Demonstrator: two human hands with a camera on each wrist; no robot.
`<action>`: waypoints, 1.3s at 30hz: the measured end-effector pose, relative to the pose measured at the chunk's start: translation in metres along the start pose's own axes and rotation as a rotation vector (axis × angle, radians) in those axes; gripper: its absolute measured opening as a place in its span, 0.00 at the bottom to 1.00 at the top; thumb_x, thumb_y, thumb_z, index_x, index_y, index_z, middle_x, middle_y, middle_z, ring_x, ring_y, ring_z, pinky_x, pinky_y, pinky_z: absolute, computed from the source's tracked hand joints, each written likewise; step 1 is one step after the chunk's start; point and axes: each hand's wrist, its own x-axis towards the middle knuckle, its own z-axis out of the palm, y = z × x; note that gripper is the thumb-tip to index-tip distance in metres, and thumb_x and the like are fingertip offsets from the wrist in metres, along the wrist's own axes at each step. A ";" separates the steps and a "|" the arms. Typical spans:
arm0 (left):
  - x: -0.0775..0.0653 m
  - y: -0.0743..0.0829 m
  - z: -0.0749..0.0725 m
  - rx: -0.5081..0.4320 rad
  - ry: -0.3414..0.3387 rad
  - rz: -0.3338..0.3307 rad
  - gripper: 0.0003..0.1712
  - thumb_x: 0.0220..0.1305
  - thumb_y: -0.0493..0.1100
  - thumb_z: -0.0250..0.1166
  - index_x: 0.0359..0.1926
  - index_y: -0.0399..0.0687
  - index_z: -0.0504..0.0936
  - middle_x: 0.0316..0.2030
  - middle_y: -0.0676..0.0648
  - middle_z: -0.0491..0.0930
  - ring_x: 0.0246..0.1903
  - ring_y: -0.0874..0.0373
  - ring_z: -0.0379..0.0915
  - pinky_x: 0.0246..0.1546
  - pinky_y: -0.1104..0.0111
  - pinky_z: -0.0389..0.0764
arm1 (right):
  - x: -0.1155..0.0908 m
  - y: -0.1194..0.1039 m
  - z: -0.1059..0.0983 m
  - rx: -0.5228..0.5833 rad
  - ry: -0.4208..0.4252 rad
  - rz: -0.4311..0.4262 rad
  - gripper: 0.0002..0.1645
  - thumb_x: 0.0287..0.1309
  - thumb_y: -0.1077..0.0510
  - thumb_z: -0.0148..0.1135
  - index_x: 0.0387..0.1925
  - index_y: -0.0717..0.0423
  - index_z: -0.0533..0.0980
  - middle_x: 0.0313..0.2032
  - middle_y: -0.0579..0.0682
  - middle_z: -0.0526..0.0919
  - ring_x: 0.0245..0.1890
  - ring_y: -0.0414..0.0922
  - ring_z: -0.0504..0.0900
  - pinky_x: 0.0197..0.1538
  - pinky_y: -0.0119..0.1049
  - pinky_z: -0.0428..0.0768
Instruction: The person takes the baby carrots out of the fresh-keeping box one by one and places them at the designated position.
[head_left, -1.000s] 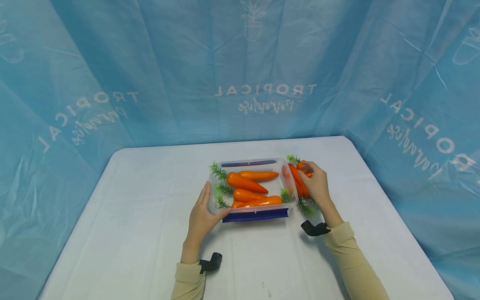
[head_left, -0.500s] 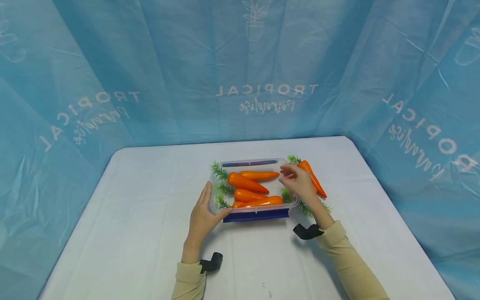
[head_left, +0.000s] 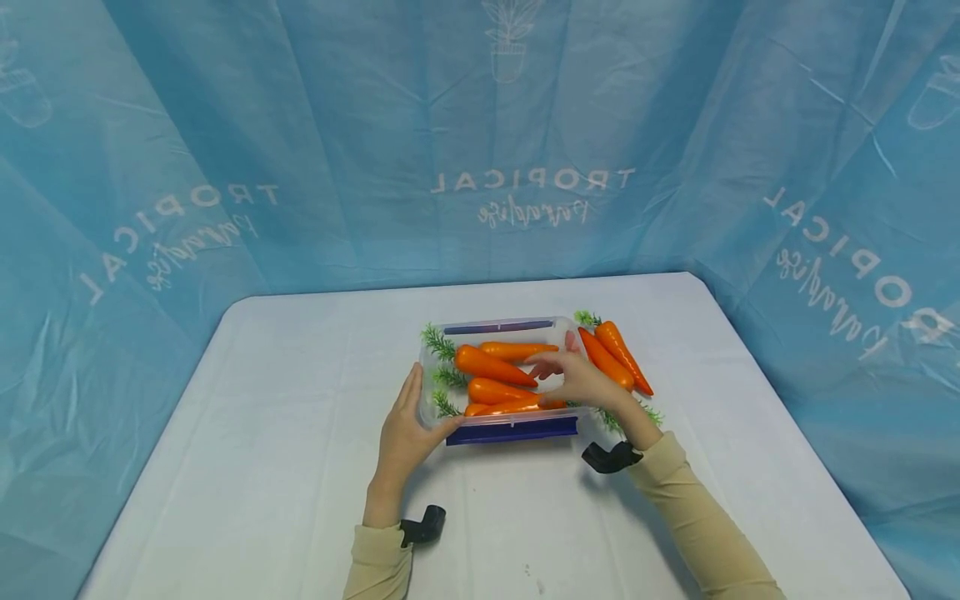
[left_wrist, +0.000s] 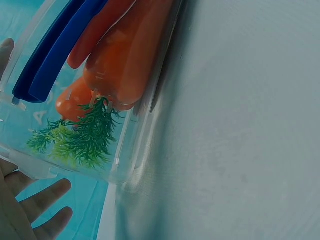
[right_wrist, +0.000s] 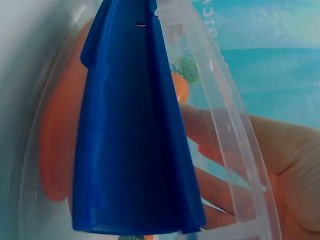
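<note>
A clear plastic box [left_wrist: 30, 125] with blue side clips holds several orange carrots [head_left: 491, 365] with green leafy tops. My left hand [head_left: 405, 433] is at its front left corner, thumb along the front rim and straight fingers beside the left wall. In the left wrist view some of those fingers stand spread apart from the box. Over the right part of the box, my right hand [head_left: 581, 382] reaches in with bent, parted fingers. No carrot shows between them; whether a fingertip touches a carrot, I cannot tell. Two more carrots [head_left: 624, 358] lie outside, right of the box.
The box stands on a white-covered table [head_left: 300, 433], its front blue clip [head_left: 513, 431] hanging open. Blue printed sheeting [head_left: 360, 150] surrounds the table at the back and sides. Green carrot leaves [head_left: 609, 419] lie by the box's front right corner.
My right hand has moved left from the carrots outside to inside the box, uncovering those carrots. My left hand and the box have stayed put.
</note>
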 end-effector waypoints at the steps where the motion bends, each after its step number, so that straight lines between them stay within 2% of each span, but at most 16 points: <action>1: 0.000 0.000 0.000 0.001 0.000 0.000 0.62 0.46 0.64 0.72 0.74 0.45 0.50 0.74 0.44 0.51 0.71 0.43 0.53 0.68 0.46 0.60 | 0.000 0.000 0.000 -0.031 -0.016 0.002 0.34 0.48 0.61 0.72 0.59 0.58 0.72 0.48 0.61 0.82 0.49 0.56 0.80 0.53 0.50 0.80; 6: 0.000 0.000 -0.001 -0.001 -0.007 0.002 0.62 0.46 0.63 0.71 0.74 0.44 0.50 0.74 0.44 0.51 0.71 0.43 0.53 0.68 0.47 0.60 | -0.001 -0.003 0.000 -0.158 -0.058 0.015 0.37 0.47 0.59 0.73 0.60 0.57 0.72 0.49 0.56 0.83 0.48 0.50 0.82 0.52 0.45 0.82; 11: 0.000 -0.001 -0.001 0.002 -0.011 -0.006 0.62 0.46 0.64 0.71 0.74 0.45 0.50 0.74 0.45 0.51 0.72 0.44 0.53 0.69 0.48 0.60 | 0.000 -0.006 0.000 -0.169 -0.093 0.033 0.36 0.47 0.60 0.72 0.61 0.58 0.72 0.47 0.54 0.85 0.46 0.50 0.83 0.51 0.46 0.82; 16: 0.001 -0.002 0.001 -0.004 -0.001 0.001 0.62 0.46 0.63 0.72 0.74 0.46 0.50 0.74 0.45 0.51 0.71 0.44 0.54 0.68 0.47 0.61 | 0.000 -0.007 -0.001 -0.247 -0.128 -0.002 0.32 0.50 0.58 0.71 0.58 0.58 0.74 0.46 0.55 0.85 0.44 0.48 0.85 0.50 0.45 0.83; 21: 0.000 -0.003 0.002 0.002 0.004 0.005 0.62 0.46 0.64 0.72 0.74 0.45 0.50 0.74 0.45 0.52 0.71 0.44 0.54 0.68 0.47 0.61 | -0.001 -0.005 0.001 -0.301 -0.106 -0.031 0.29 0.50 0.56 0.71 0.55 0.57 0.77 0.46 0.53 0.85 0.41 0.45 0.84 0.47 0.41 0.83; 24: 0.001 -0.004 0.002 0.004 -0.001 0.001 0.62 0.46 0.64 0.71 0.74 0.46 0.50 0.74 0.45 0.51 0.71 0.44 0.53 0.69 0.48 0.60 | -0.002 -0.002 0.003 -0.257 -0.060 -0.011 0.31 0.49 0.54 0.72 0.56 0.56 0.76 0.45 0.51 0.85 0.42 0.44 0.83 0.49 0.41 0.83; 31: 0.001 -0.005 0.002 0.003 -0.006 -0.001 0.62 0.46 0.65 0.71 0.74 0.46 0.49 0.74 0.46 0.51 0.72 0.44 0.53 0.69 0.47 0.60 | -0.001 0.001 0.005 -0.050 0.089 0.017 0.34 0.50 0.51 0.71 0.59 0.54 0.72 0.43 0.50 0.83 0.43 0.45 0.81 0.53 0.43 0.81; 35: 0.000 -0.004 0.001 0.000 -0.006 -0.001 0.62 0.46 0.64 0.71 0.74 0.46 0.49 0.74 0.45 0.51 0.71 0.44 0.53 0.68 0.47 0.60 | -0.002 -0.002 0.006 0.021 0.180 0.013 0.36 0.50 0.52 0.72 0.60 0.58 0.71 0.44 0.54 0.84 0.43 0.48 0.83 0.49 0.43 0.83; 39: 0.000 -0.003 0.001 0.001 -0.008 -0.005 0.62 0.46 0.64 0.71 0.75 0.47 0.49 0.74 0.45 0.51 0.72 0.44 0.53 0.68 0.47 0.60 | -0.002 -0.008 0.006 0.089 0.333 0.031 0.36 0.49 0.54 0.73 0.59 0.59 0.72 0.44 0.57 0.84 0.41 0.50 0.84 0.44 0.36 0.84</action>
